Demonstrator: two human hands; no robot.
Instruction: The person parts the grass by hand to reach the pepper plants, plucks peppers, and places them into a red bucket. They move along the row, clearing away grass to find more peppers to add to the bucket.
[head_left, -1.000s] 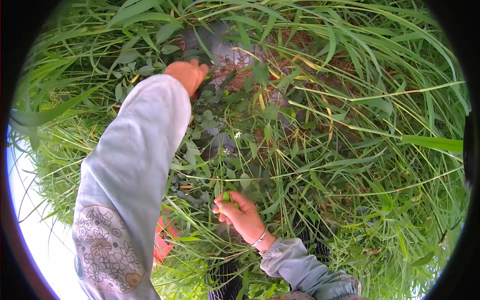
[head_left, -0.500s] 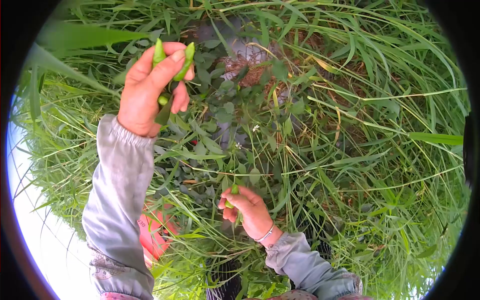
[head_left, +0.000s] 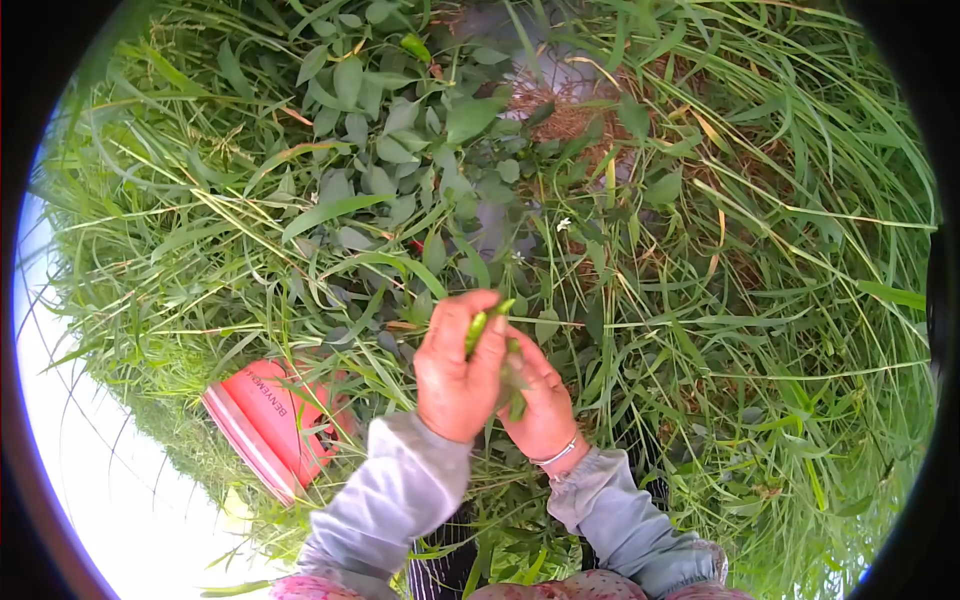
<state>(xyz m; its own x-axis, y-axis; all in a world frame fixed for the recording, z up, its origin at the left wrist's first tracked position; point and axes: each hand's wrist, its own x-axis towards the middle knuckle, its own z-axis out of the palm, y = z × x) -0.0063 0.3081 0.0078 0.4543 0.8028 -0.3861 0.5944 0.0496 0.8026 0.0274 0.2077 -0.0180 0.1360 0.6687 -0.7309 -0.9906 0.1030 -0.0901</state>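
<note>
My left hand [head_left: 455,380] is closed around green chili peppers [head_left: 475,332], whose tips show between its thumb and fingers. Close against it, my right hand [head_left: 542,405], with a bracelet at the wrist, has its fingers curled in. A blurred bit of green [head_left: 516,402] shows between the two palms, partly hidden by the left hand. Both hands are low over the plants, in front of my body. Another green chili pepper [head_left: 414,46] is among the leaves at the top.
A red bucket [head_left: 262,415] with lettering sits tilted in the grass to the left. Long grass [head_left: 800,250] crowds the right side. Broad-leaved plants [head_left: 400,140] grow beyond the hands, beside grey sheeting [head_left: 495,225]. Small white flowers [head_left: 563,224] are near the middle.
My left hand has come down and right from the upper left, carrying the peppers, and now meets my right hand. The right hand has shifted slightly right. More of the bucket shows.
</note>
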